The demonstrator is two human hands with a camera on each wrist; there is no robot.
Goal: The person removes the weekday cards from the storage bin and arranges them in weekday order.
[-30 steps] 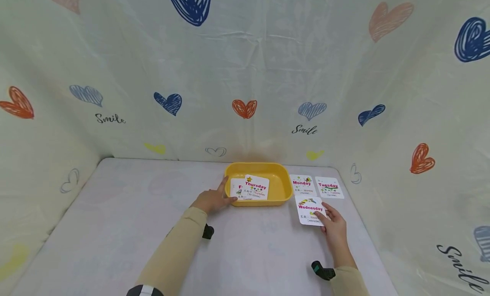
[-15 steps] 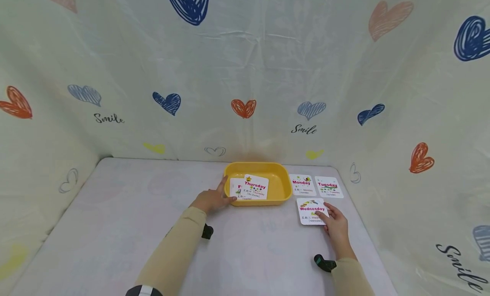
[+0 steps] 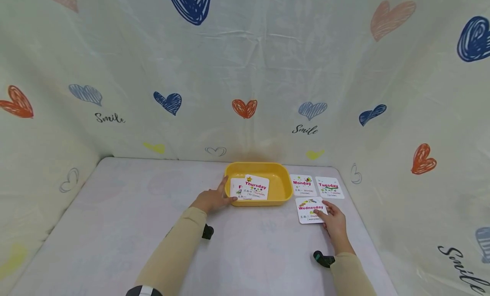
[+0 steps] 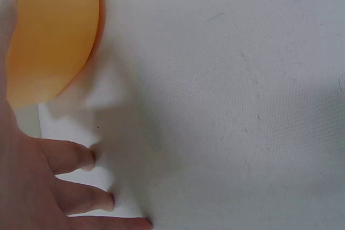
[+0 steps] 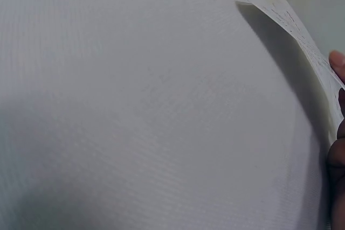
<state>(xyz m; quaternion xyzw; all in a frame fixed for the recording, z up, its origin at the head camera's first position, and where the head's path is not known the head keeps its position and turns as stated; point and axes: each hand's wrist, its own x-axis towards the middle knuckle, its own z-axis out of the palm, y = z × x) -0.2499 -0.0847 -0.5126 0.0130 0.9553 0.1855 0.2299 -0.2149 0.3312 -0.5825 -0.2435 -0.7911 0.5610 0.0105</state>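
My right hand [image 3: 334, 223] pinches the right edge of a white Wednesday card [image 3: 307, 206], thumb on top. In the right wrist view, the card [image 5: 302, 39] is tilted, its near edge raised off the table over a shadow. Behind it, a Monday card [image 3: 303, 189] and a Tuesday card [image 3: 329, 191] lie side by side, face up. My left hand [image 3: 212, 200] touches the left end of a yellow tray [image 3: 281, 181]; its other fingers spread over the table in the left wrist view. Inside the tray, a Thursday card [image 3: 257, 186] partly covers another card [image 3: 235, 186] whose word begins with F.
The white table [image 3: 126, 211] reaches back to a curtain [image 3: 245, 66] printed with hearts and "Smile". The tray stands near the table's back edge, just left of the Monday card. A dark wrist device [image 3: 323, 259] sits at the right sleeve, another [image 3: 208, 231] at the left.
The Wednesday card shifts slightly right, then back a little left, staying in the right hand and lying flatter than before. The left hand and the tray keep their places.
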